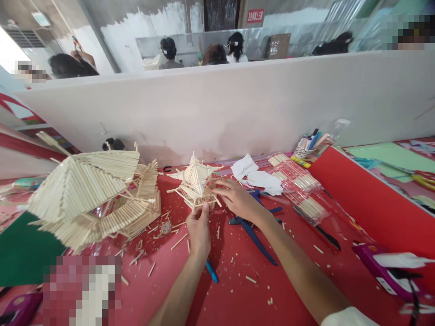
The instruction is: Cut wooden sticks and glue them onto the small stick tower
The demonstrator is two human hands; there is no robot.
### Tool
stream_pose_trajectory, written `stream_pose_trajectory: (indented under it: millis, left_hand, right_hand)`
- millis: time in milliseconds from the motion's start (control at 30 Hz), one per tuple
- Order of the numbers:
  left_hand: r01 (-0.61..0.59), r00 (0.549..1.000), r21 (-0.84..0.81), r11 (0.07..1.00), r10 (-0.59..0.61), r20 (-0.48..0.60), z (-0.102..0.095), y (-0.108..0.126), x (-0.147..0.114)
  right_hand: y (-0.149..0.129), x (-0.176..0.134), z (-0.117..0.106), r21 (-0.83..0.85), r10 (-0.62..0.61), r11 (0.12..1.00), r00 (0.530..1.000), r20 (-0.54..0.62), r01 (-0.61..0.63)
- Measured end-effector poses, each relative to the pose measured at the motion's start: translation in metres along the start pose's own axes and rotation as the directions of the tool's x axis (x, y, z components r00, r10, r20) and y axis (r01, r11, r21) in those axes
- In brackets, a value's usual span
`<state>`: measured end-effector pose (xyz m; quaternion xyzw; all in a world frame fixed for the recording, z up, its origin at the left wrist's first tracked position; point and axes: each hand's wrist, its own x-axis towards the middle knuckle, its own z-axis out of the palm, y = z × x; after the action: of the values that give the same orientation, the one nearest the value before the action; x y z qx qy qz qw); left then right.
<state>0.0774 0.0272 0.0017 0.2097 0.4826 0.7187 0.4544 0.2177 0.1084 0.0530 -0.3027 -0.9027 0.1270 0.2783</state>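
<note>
A small pavilion model of pale wooden sticks stands before me, with a pointed roof and beams jutting out. My left hand is closed on its lower front edge, thumb uppermost. From the right, my right hand grips the model's side with its fingertips; its thumb is partly hidden. Beside the model on the left stands a larger stick building with a broad sloping roof. A blue-handled cutting tool lies under my right forearm. Near my left wrist is a blue pen-like tool.
Stick scraps litter the red tabletop. Bundled sticks in plastic, white tissues, a black-bladed knife and a pen cup lie to the right. A purple device sits front right. A white partition rises behind; people sit beyond it.
</note>
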Motion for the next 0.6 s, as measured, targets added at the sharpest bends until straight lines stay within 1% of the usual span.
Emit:
stream_pose_trajectory:
  millis: [133,600]
  left_hand:
    - [0.001,1.0,0.011,1.0,-0.001,0.019,0.0004,0.003,-0.0012]
    - [-0.017,1.0,0.081,0.997,0.016,0.005,-0.0001,0.0052,-0.0024]
  right_hand:
    - [-0.001,0.0004,-0.0009,0.0,0.012,1.0,1.0,0.008,-0.012]
    - [0.0,-0.0001,-0.0002,0.022,0.02,1.0,1.0,0.015,-0.02]
